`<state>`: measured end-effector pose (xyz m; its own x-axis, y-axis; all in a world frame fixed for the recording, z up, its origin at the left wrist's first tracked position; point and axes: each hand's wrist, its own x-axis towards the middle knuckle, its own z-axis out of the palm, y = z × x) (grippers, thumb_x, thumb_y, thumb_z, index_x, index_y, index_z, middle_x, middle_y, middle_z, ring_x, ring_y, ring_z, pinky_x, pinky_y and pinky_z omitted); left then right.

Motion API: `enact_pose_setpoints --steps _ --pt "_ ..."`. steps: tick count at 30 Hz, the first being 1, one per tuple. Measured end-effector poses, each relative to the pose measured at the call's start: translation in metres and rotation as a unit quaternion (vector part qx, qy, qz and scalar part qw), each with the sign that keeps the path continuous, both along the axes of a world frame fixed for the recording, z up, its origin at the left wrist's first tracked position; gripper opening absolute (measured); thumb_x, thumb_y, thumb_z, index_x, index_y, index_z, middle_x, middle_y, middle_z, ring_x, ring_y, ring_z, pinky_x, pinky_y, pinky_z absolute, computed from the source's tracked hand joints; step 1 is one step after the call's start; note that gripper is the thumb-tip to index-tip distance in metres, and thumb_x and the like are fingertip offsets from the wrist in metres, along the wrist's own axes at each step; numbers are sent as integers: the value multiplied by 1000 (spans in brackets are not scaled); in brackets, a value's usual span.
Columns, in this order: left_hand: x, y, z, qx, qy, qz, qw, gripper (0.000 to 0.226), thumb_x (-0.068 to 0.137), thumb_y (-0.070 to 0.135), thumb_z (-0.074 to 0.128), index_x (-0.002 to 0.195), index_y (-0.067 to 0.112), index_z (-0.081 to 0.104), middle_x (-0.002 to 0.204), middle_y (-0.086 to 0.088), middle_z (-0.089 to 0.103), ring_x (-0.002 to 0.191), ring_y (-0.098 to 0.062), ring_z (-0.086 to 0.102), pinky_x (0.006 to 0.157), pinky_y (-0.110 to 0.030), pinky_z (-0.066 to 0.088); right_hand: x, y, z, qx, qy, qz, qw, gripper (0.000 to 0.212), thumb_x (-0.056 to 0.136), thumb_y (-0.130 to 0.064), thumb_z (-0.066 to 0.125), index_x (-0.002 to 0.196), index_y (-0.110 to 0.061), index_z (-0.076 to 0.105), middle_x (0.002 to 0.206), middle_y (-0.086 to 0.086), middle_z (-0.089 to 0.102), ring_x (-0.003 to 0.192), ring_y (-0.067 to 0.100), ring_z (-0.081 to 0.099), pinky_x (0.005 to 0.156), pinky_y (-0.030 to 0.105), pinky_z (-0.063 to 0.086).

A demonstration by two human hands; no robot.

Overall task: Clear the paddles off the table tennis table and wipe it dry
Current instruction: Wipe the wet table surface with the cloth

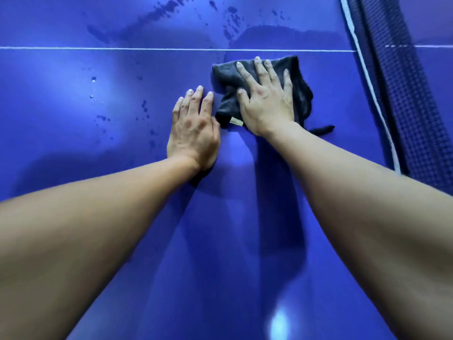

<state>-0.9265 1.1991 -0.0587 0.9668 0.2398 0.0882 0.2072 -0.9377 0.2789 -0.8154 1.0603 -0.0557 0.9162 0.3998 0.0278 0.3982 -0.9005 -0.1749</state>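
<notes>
Right hand (pixel 266 99) spread flat on the dark cloth (pixel 301 92), left hand (pixel 193 128) pressed open-palmed on the wet blue table (pixel 73 143) beside it.

Cloth (pixel 262 92) on table (pixel 98 168) under right hand (pixel 266 99), left hand (pixel 193 133) just left, net (pixel 397 94) at right

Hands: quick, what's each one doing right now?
Left hand: open, flat on the table, holding nothing.
Right hand: open, fingers spread, pressing the dark cloth down.
</notes>
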Motion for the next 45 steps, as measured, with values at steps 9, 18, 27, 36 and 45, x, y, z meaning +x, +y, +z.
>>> enact_pose_setpoints --steps 9,18,27,36,45 --pt "-74 -12 17 -44 -62 12 997 50 97 22 30 137 6 55 144 -16 54 139 -36 45 118 -44 29 -141 -29 -4 2 -12 -23 1000 59 102 -48 24 161 -39 24 170 3 19 158 19 11 126 53 1" --pt "-339 -60 18 -10 -31 -3 999 50 99 25 39 144 8 51 152 -17 44 143 -37 39 122 -48 26 -267 -65 4 -1 18 -13 1000 58 106 -46 24 163 -40 14 172 0 9 159 15 1 127 51 -4" --pt "-503 -101 5 28 -1 10 1000 56 97 29 40 150 11 47 158 -16 39 146 -37 36 120 -51 28 -458 -125 2 15 3 -12 1000 62 101 -49 25 162 -37 23 171 3 18 158 19 10 126 54 3" --pt "-532 -105 12 9 28 22 999 56 94 32 39 146 13 51 155 -14 45 142 -37 43 115 -48 27 -582 -132 0 36 -31 -31 998 58 101 -43 43 158 -34 37 164 10 35 155 27 25 124 59 14" --pt "-507 -67 10 -1 -11 12 1000 50 94 31 41 137 11 58 146 -11 54 134 -34 50 110 -47 37 -560 -95 -2 21 -59 3 998 56 102 -45 38 157 -36 38 165 12 32 156 27 22 123 62 14"
